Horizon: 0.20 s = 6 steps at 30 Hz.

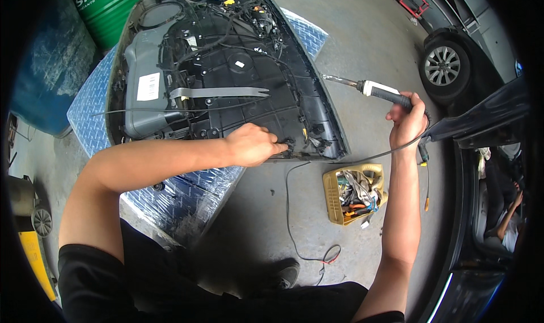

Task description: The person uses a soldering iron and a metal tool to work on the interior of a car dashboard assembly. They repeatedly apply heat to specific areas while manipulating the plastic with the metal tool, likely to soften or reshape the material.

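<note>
My right hand [409, 122] grips a corded soldering iron [381, 91] by its black and white handle. Its metal barrel points left, and the tip is close to the right edge of a black car door panel [266, 73], lying inner side up. My left hand [252, 144] rests at the panel's near right corner. Its fingers are curled, with the fingertips against a small dark part [289, 145] that I cannot make out. A flat grey pry tool [226, 92] with a forked end lies across the panel.
Under the panel is a wrapped, blue-patterned support [187, 198]. A yellow basket of tools [334, 201] stands on the floor beside the iron's black cable [289, 221]. A green drum [113, 14] is at far left, an open car [481, 113] at right, with another person's arm [510, 212] inside.
</note>
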Available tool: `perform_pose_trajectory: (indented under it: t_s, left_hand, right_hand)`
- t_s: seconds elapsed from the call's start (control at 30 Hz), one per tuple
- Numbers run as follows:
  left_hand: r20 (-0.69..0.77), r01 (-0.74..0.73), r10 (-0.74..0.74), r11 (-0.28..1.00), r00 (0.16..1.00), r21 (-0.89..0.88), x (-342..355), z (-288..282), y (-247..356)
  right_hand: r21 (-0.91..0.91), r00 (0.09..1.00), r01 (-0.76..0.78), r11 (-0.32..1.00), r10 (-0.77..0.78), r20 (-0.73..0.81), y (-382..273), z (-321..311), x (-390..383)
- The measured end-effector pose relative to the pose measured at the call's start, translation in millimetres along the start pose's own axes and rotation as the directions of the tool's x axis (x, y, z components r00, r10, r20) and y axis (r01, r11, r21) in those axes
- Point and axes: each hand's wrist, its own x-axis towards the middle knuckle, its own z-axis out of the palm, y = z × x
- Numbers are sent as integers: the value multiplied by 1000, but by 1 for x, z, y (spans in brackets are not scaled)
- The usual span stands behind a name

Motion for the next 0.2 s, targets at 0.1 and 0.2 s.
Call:
perform_pose_trajectory:
  t_s: [0.1, 0.2]
  left_hand:
    - [-35, 5, -6, 1000, 999, -17, -3, 2, -1]
    - [-57, -8, 7, 1000, 998, -18, -5, 5, -2]
  right_hand:
    - [7, 1000, -1, 1000, 1, 0, 1, 0, 0]
    - [-4, 1000, -9, 1000, 9, -5, -1, 3, -1]
